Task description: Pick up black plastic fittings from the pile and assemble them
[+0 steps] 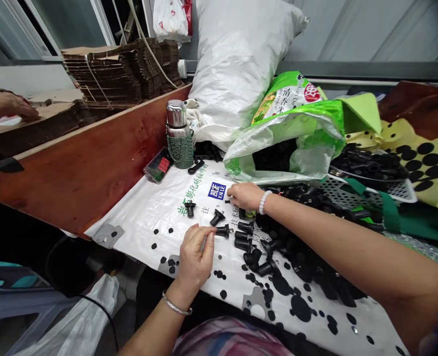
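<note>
Lying on the white printed sack (pixel 189 198) over the counter (pixel 92 168): black plastic plugs (pixel 245 236). One black plug (pixel 223 230) is pinched by the left hand (pixel 194 254). The right hand (pixel 245 196) is curled over others; grip not discernible.

We counted one metal flask (pixel 179 132), one phone (pixel 159 165), one green bag (pixel 289 133), and two bracelets (pixel 264 201).

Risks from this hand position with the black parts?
1. The left hand touches a black part that lies loose on the slick white sheet; it may roll toward the near edge.
2. The right hand works beside the heaped pile; its forearm could sweep pieces off.
3. The flask stands close and might tip.
</note>
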Demonstrator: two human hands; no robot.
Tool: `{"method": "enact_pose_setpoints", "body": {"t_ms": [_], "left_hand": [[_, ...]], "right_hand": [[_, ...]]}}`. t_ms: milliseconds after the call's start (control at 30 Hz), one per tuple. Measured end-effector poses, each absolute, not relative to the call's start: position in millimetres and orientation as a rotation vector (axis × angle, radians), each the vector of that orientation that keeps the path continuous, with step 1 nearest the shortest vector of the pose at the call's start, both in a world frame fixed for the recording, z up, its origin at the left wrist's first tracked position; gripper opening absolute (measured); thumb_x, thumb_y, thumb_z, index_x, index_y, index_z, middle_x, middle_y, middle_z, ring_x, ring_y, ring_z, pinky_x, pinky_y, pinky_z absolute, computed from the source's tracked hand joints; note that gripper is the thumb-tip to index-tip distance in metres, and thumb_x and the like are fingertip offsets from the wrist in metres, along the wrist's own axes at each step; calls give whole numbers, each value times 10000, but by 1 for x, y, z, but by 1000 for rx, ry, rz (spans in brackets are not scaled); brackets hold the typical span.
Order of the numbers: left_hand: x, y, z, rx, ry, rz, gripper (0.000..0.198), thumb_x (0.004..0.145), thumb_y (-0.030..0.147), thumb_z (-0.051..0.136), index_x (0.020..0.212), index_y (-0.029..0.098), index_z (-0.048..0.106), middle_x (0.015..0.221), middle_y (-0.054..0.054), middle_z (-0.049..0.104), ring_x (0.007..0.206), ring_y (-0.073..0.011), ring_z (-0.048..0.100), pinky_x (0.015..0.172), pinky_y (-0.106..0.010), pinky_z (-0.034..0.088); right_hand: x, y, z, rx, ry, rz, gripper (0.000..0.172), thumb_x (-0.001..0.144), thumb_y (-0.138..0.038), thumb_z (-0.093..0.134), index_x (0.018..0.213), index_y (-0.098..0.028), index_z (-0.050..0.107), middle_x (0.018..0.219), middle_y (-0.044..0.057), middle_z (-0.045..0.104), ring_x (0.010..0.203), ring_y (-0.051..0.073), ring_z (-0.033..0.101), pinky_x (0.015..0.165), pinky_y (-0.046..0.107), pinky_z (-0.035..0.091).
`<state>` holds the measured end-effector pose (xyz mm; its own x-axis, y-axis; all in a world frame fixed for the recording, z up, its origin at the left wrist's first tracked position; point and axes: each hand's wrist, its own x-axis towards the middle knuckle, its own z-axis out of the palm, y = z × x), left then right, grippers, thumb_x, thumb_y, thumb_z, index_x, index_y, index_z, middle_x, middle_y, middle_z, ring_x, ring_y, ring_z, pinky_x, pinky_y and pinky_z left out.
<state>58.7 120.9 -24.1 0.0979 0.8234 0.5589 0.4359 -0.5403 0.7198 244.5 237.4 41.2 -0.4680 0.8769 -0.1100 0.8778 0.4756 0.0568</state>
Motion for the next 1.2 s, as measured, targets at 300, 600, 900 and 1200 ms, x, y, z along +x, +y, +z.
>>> {"method": "enact_pose_setpoints", "body": {"t_ms": [300,600,900,1200], "left_hand": [[59,121,-24,1916,1229,1403,151,848,154,481,915,170,615,846,-51,640,854,-177,591,888,-360,436],[58,122,-27,1887,1255,1374,150,844,167,495,923,183,622,866,-47,643,862,-178,595,877,-345,441],[56,123,-28,1869,1239,1371,152,848,169,492,930,179,620,866,-45,643,846,-168,597,868,-337,447],[55,123,-28,1846,1239,1364,148,853,180,490,925,181,620,871,-46,637,854,-170,598,834,-325,459]], "right_hand": [[314,239,79,1834,2374,29,212,894,-293,509,1017,-156,615,999,70,631,931,200,583,809,367,454],[338,244,73,1797,2146,-86,198,894,-318,527,941,-148,615,952,52,621,895,178,587,813,379,473],[371,276,76,1813,2152,-169,216,905,-295,513,1061,-163,585,1086,61,586,973,192,568,867,391,459],[375,296,77,1895,2070,-92,225,902,-309,516,1057,-157,576,1093,65,570,971,200,562,845,386,471]]}}
